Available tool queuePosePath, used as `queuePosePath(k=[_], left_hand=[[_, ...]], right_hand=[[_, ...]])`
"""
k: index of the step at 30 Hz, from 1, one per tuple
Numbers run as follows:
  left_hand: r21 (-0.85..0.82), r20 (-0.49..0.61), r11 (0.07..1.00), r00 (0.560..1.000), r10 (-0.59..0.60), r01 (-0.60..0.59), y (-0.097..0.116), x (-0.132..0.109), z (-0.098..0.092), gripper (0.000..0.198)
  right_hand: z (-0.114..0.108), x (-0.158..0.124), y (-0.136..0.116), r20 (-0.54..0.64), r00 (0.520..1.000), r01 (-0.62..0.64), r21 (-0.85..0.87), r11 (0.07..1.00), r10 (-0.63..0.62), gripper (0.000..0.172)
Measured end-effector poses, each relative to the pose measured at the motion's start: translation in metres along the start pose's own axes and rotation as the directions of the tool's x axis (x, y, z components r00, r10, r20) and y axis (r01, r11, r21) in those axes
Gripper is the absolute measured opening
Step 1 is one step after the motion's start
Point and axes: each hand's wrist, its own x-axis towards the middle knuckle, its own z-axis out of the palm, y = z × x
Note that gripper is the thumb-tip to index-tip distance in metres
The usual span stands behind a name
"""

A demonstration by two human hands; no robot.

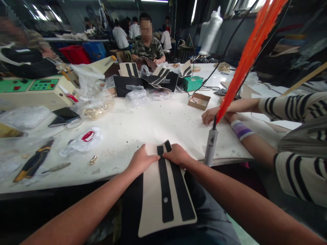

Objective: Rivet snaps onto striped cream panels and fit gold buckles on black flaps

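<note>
A beige panel (150, 211) with two black stripes lies over my lap, its far end resting at the table's front edge. It looks like leather or stiff cloth. One stripe bears a round metal stud (166, 200) near its close end. My left hand (143, 159) grips the panel's far end from the left, thumb on top. From the right, my right hand (178, 155) grips the same end, its thumb almost meeting the left one over the black stripe. The fingers beneath the panel are hidden.
A grey metal tool (211, 147) hangs at the table edge on an orange coiled hose (237, 71). A co-worker's arms (245, 132) rest at right. Pliers (35, 160), a phone (65, 114) and a bag of gold pieces (95, 107) lie left; a small open box (199, 101) stands farther back.
</note>
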Motion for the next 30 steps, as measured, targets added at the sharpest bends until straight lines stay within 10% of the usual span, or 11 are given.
queuePosePath(k=[4, 8, 16, 22, 30], left_hand=[[0.173, -0.179, 0.962, 0.954, 0.241, -0.21, -0.009, -0.01, 0.0, 0.069], [0.268, -0.078, 0.79, 0.805, 0.588, -0.551, -0.023, -0.007, 0.012, 0.029], [0.238, -0.11, 0.778, 0.78, 0.616, -0.581, -0.038, 0.012, 0.021, 0.02], [0.196, -0.115, 0.809, 0.806, 0.58, -0.554, -0.045, 0.014, 0.024, 0.019], [0.165, -0.086, 0.839, 0.84, 0.535, -0.518, -0.046, 0.008, 0.024, 0.021]], right_hand=[[0.0, -0.001, 0.0, -0.011, 1.0, 0.012, 0.007, 1.0, -0.012, 0.019], [0.001, -0.002, -0.005, -0.006, 0.999, 0.049, 0.008, 0.999, -0.049, 0.015], [-0.022, 0.022, 0.006, -0.16, 0.98, 0.112, -0.039, 0.993, -0.117, 0.022], [-0.062, 0.076, 0.022, -0.443, 0.892, -0.058, 0.091, 0.994, 0.092, 0.052], [-0.079, 0.119, 0.019, -0.432, 0.865, -0.21, 0.146, 0.967, 0.254, 0.044]])
